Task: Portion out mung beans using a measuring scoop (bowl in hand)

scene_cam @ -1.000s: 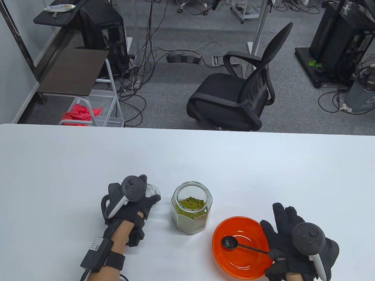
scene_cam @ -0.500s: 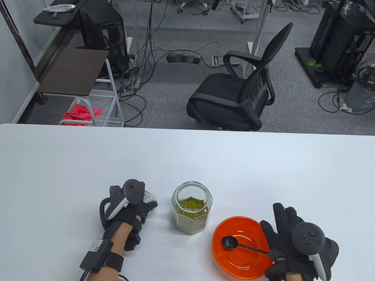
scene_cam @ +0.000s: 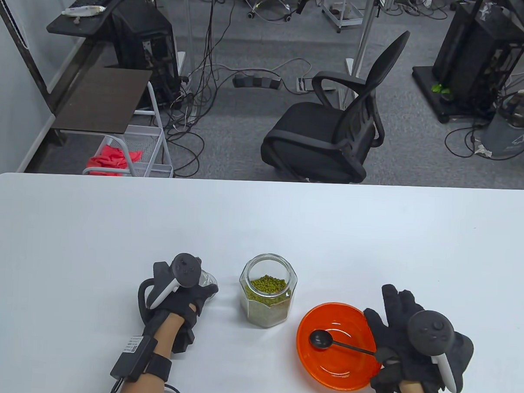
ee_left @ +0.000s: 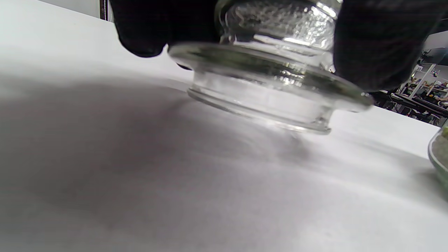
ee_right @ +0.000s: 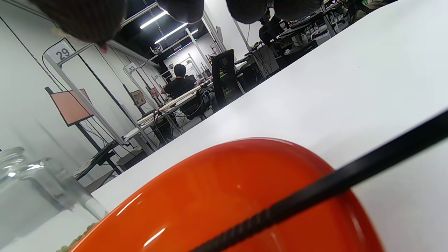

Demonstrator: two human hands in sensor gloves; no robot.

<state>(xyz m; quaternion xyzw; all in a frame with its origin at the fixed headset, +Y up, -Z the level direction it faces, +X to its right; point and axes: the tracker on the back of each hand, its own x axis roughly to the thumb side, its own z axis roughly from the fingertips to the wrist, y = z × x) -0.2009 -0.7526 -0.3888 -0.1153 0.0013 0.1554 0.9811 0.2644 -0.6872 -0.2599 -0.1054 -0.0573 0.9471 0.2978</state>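
Fingers (ee_left: 378,45) of the left hand (scene_cam: 184,295) curl around a glass lid (ee_left: 269,80), tilted just above the desk (scene_cam: 260,231). Right hand (scene_cam: 408,337), fingers extended, rests against the orange bowl (scene_cam: 323,373) holding a black scoop (scene_cam: 321,339), beside the mung bean jar (scene_cam: 267,296).

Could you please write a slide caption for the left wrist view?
Gloved left hand holds the clear glass jar lid tilted low over the white table.
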